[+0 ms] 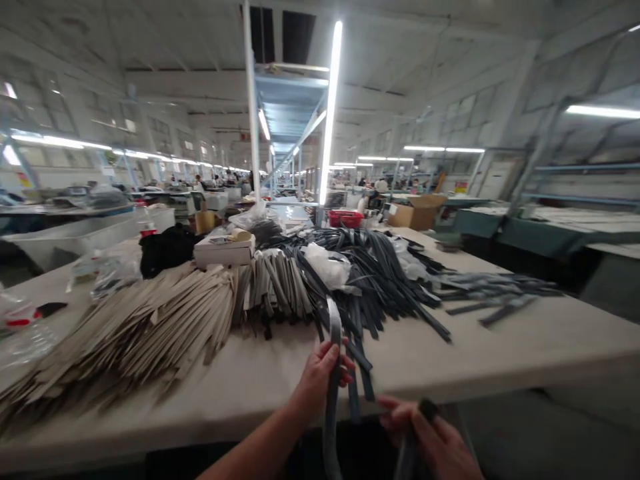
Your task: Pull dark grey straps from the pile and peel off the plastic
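Observation:
My left hand [320,377] is closed around a long dark grey strap [333,333] that stands up from the grip and hangs down below the table edge. My right hand [425,440], low at the bottom edge, pinches the end of another dark strap [427,408]. Just beyond both hands lies a big heap of dark grey straps [370,273] on the white table [525,333]. Left of that heap are bundles of beige straps [150,327].
A small white box [223,251], black cloth [165,250] and clear plastic bags [107,270] sit behind the beige pile. A red basket [345,218] and a cardboard box [417,212] stand further back. Other workers sit at distant tables.

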`<action>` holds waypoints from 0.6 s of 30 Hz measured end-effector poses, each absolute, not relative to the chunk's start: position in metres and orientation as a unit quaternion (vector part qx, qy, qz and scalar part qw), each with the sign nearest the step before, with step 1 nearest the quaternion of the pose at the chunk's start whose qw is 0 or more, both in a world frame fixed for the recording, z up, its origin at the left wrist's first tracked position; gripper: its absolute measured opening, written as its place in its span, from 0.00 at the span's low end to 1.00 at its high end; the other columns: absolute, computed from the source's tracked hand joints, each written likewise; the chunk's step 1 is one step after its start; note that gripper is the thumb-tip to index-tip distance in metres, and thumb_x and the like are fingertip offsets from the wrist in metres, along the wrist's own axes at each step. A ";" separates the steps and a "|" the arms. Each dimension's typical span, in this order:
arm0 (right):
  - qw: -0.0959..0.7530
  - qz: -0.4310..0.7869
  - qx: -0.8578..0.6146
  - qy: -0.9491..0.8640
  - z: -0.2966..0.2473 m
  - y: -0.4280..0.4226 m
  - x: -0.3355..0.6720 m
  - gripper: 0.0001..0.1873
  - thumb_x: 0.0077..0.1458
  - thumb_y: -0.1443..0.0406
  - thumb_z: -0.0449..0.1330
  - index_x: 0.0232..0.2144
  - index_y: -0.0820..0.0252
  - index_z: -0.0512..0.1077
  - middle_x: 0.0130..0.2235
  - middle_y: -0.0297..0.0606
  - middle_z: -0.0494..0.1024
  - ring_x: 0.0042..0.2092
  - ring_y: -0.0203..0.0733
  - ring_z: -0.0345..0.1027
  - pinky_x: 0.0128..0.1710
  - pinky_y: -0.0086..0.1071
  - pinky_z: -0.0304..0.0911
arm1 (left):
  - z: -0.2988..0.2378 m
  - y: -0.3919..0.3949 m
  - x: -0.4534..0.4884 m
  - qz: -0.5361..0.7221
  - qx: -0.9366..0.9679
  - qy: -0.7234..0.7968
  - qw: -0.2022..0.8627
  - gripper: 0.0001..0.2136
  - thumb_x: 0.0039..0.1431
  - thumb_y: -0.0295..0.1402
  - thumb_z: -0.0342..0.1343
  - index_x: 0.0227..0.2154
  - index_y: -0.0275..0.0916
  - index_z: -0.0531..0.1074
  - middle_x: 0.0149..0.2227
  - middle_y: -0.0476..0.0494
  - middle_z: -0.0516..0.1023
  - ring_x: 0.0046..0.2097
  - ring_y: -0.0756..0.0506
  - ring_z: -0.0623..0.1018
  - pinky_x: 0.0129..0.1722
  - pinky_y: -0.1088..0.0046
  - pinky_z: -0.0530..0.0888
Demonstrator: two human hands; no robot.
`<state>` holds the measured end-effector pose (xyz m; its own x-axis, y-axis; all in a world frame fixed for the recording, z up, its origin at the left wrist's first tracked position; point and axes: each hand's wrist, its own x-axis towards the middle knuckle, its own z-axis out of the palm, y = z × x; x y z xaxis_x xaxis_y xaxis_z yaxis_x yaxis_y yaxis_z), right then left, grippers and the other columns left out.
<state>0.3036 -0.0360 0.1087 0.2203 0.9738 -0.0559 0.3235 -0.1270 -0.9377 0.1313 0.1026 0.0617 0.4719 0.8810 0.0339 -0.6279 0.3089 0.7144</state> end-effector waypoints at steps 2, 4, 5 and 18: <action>0.541 0.463 -0.537 -0.451 0.115 -0.002 0.293 0.25 0.53 0.42 0.60 0.31 0.58 0.76 0.59 0.44 0.70 0.62 0.53 0.62 0.60 0.45 0.64 | 0.051 0.074 0.121 0.436 0.402 0.182 0.785 0.30 0.57 0.52 0.59 0.52 0.30 0.68 0.30 0.44 0.77 0.25 0.52 0.75 0.25 0.79 0.67; 0.583 0.506 -0.482 -0.414 0.125 0.027 0.279 0.24 0.50 0.44 0.64 0.33 0.58 0.76 0.59 0.43 0.71 0.63 0.51 0.59 0.57 0.42 0.65 | 0.041 0.051 0.111 0.384 0.434 0.184 0.794 0.26 0.60 0.50 0.57 0.50 0.31 0.69 0.31 0.45 0.77 0.25 0.53 0.75 0.26 0.79 0.68; 0.597 0.523 -0.462 -0.395 0.130 0.038 0.272 0.22 0.48 0.47 0.68 0.34 0.58 0.77 0.58 0.43 0.71 0.62 0.52 0.61 0.55 0.41 0.67 | 0.035 0.043 0.108 0.365 0.442 0.184 0.798 0.25 0.60 0.50 0.57 0.49 0.31 0.70 0.30 0.45 0.77 0.25 0.53 0.75 0.26 0.79 0.67; 0.662 0.539 -0.399 -0.335 0.132 0.069 0.251 0.31 0.49 0.48 0.68 0.50 0.60 0.73 0.47 0.45 0.80 0.44 0.43 0.76 0.44 0.33 0.71 | -0.001 0.016 0.082 0.302 0.386 0.245 0.837 0.26 0.53 0.54 0.62 0.42 0.34 0.70 0.23 0.52 0.69 0.21 0.55 0.67 0.22 0.80 0.63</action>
<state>0.2506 0.0694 0.1324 0.1950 0.9807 0.0126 -0.4464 0.1001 -0.8892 0.0815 0.0158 -0.0013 0.6977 0.6941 -0.1774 -0.3153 0.5198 0.7939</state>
